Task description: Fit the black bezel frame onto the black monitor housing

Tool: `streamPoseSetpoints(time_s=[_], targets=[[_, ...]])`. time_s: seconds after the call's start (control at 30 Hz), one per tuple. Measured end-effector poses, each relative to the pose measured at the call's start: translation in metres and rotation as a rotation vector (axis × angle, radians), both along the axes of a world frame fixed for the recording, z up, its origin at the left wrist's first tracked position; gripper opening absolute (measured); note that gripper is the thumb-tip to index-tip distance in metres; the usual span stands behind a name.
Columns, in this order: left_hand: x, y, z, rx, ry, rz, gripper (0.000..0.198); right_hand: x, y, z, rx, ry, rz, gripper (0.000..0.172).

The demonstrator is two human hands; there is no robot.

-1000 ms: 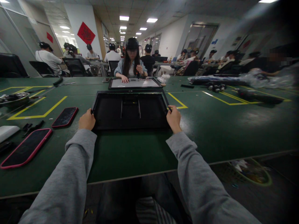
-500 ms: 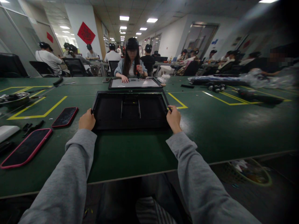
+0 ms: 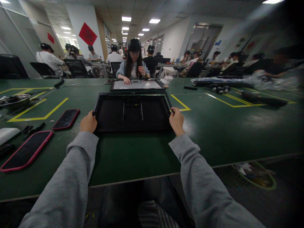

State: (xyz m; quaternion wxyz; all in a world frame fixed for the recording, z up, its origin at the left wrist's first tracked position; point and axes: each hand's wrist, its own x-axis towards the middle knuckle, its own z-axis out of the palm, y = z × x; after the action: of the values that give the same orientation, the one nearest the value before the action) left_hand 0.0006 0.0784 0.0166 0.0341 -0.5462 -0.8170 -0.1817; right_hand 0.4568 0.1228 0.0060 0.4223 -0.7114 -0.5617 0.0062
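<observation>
A black monitor back cover [image 3: 109, 112] faces me with its hollow inside showing, on the green table in front of me. Two thin metal strips run down its middle. My left hand [image 3: 89, 122] is closed round its left edge. On the opposite edge my right hand [image 3: 177, 121] grips with fingers wrapped over the rim. Just beyond the cover lies a grey display panel in a dark frame [image 3: 144, 85], where a co-worker's hands are, one resting on the panel and one holding a small red-handled tool [image 3: 139, 72].
Two pink-cased phones [image 3: 66, 119] lie left of my arm, by a metal bowl [image 3: 15, 100]. A plastic cup [image 3: 168, 79] stands by the far panel. Farther right are a dark bundle [image 3: 219, 88] and plastic wrap [image 3: 263, 79]. Under the table is a basket [image 3: 272, 185].
</observation>
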Motion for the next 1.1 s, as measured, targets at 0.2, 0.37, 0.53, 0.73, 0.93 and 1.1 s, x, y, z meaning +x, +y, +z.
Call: streamPoseSetpoints(time_s=[0.2,0.37,0.53,0.73,0.93,1.1], targets=[[0.004,-0.004,0.005,-0.002,-0.016,0.001,0.057,0.001,-0.001,0.001,0.006,-0.003,0.01,0.042],[0.006,-0.005,0.006,0.016,-0.019,0.002,0.057,0.001,-0.002,0.0,0.01,-0.011,0.011,0.044],[0.007,-0.004,0.006,0.178,-0.05,0.005,0.059,-0.001,-0.003,0.004,0.057,0.054,-0.007,0.051],[0.014,-0.012,0.019,0.484,-0.082,-0.022,0.062,-0.006,-0.01,0.018,0.323,0.043,-0.007,0.057],[0.021,-0.021,0.03,0.538,-0.074,0.014,0.061,-0.011,-0.019,0.028,0.372,0.015,-0.068,0.058],[0.019,-0.019,0.028,0.586,-0.085,-0.013,0.061,-0.012,-0.02,0.029,0.396,0.055,-0.035,0.057]])
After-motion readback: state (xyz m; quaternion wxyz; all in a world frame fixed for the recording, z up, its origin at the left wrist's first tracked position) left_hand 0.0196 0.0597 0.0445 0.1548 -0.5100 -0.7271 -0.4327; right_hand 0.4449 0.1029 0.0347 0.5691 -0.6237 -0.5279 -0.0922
